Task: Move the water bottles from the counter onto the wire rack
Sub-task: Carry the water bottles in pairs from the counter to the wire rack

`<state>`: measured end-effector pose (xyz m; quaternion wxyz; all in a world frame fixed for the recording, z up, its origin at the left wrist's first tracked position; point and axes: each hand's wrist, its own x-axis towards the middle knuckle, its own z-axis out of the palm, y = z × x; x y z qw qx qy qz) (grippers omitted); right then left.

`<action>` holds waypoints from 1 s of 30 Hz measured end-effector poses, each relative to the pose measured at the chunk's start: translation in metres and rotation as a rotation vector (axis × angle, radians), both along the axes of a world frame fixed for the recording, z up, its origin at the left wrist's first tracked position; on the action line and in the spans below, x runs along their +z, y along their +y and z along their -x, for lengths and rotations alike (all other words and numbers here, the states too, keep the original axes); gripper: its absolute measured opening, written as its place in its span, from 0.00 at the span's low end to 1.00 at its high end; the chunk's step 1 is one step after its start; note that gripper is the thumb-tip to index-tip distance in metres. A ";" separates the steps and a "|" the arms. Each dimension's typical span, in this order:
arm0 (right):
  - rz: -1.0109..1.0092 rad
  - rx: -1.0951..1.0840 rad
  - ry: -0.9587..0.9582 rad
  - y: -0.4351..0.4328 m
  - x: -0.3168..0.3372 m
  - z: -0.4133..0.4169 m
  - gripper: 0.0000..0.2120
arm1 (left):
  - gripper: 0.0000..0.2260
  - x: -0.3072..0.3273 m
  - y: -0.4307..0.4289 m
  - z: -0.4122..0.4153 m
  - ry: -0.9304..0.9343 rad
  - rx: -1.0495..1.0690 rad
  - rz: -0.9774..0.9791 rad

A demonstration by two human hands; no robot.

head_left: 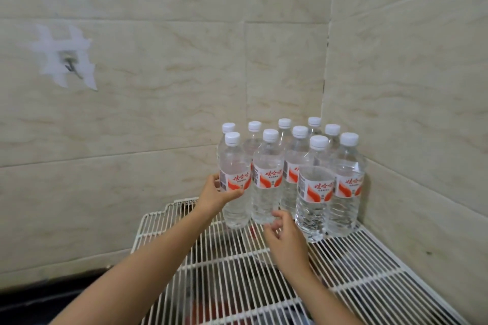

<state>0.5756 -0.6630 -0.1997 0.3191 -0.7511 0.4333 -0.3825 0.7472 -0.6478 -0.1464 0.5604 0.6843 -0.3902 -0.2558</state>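
Several clear water bottles with white caps and red-and-white labels stand upright in the back right corner of a white wire rack (237,266). My left hand (216,192) grips the front-left bottle (233,166) at its label, and that bottle stands on the rack. Its neighbour to the right is another bottle (266,182). My right hand (285,240) hovers just below and in front of that neighbour with fingers spread and nothing in it. A nearer bottle (314,192) stands to the right of this hand.
Beige tiled walls (158,113) meet in a corner behind the bottles. A small metal hook on a patch of white adhesive (68,63) sticks out of the left wall. A dark counter edge (52,295) shows at the lower left, beneath the rack.
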 end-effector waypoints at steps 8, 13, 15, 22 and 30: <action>0.095 0.091 0.158 0.005 -0.003 -0.001 0.11 | 0.27 -0.014 0.064 -0.009 -0.167 0.142 -0.140; 0.184 0.280 0.277 0.017 -0.004 -0.004 0.12 | 0.14 -0.025 0.142 -0.020 -0.153 0.286 -0.155; 0.209 0.358 0.267 0.023 -0.001 -0.003 0.14 | 0.12 -0.031 0.180 -0.022 -0.138 0.381 -0.152; 0.443 0.820 0.321 0.107 0.035 -0.054 0.16 | 0.03 -0.051 0.342 -0.013 -0.132 0.787 -0.167; 0.540 1.113 0.380 0.251 0.027 -0.097 0.19 | 0.02 -0.049 0.521 0.026 -0.127 1.146 -0.131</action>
